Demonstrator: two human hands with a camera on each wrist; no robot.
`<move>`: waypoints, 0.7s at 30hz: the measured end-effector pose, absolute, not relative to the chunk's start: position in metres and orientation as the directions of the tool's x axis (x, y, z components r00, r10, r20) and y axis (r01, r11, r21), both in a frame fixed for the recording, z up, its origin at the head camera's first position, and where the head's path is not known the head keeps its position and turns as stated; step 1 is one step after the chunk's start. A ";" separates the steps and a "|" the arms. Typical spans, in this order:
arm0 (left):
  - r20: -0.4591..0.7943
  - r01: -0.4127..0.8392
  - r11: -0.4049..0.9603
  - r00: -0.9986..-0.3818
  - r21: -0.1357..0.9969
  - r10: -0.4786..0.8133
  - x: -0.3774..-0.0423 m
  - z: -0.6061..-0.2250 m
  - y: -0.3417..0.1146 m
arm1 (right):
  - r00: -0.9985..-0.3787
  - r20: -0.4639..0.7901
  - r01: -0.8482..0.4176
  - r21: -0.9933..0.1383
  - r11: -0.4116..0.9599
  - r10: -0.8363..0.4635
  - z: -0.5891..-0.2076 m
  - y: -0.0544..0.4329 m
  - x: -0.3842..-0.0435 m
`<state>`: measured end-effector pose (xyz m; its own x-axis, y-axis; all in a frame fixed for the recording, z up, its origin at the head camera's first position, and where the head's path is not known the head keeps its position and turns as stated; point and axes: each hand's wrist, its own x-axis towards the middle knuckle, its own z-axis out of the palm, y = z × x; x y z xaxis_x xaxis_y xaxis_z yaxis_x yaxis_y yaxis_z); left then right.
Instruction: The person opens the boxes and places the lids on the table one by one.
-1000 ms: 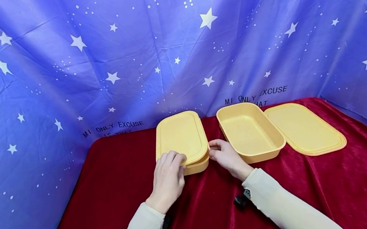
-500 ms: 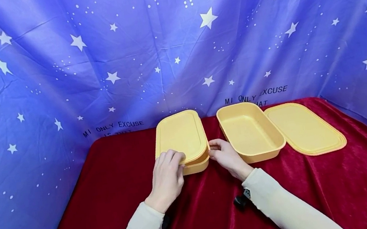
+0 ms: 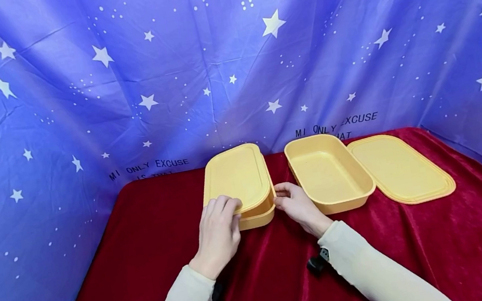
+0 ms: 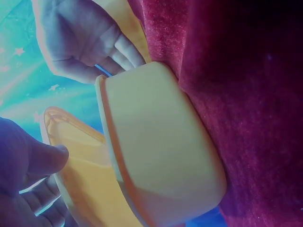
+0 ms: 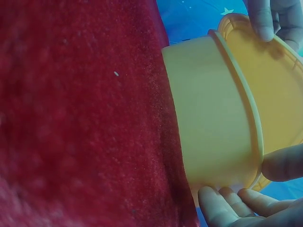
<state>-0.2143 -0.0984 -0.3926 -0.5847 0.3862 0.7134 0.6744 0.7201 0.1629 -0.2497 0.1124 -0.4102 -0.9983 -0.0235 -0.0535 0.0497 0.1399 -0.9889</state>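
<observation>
In the head view my left hand (image 3: 217, 230) pinches the near edge of a yellow lid (image 3: 238, 178). The lid slants up from a yellow food container (image 3: 258, 220), leaving a gap at the near end. In the left wrist view its underside (image 4: 87, 151) shows beside the container's rim. My right hand (image 3: 299, 208) holds the container's right side. From the right wrist, its thumb (image 5: 284, 163) is at the rim and its fingers (image 5: 218, 203) lie against the outer wall. Most of the container's inside is hidden under the lid.
To the right stands a second yellow container (image 3: 329, 170), uncovered, with nothing seen in it. Another yellow lid (image 3: 402, 167) lies beside it. A red velvet cloth (image 3: 152, 248) covers the table. Behind hangs a blue curtain (image 3: 208, 61) with white stars.
The near edge of the lid has risen slightly with my left hand, and the gap above the container has widened. My right hand stays in place.
</observation>
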 end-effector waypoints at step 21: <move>0.773 0.675 0.715 -0.547 0.180 0.322 -0.218 -0.389 -0.101 | -0.998 -0.050 0.047 -0.991 0.129 -0.025 -0.411 0.113 -0.251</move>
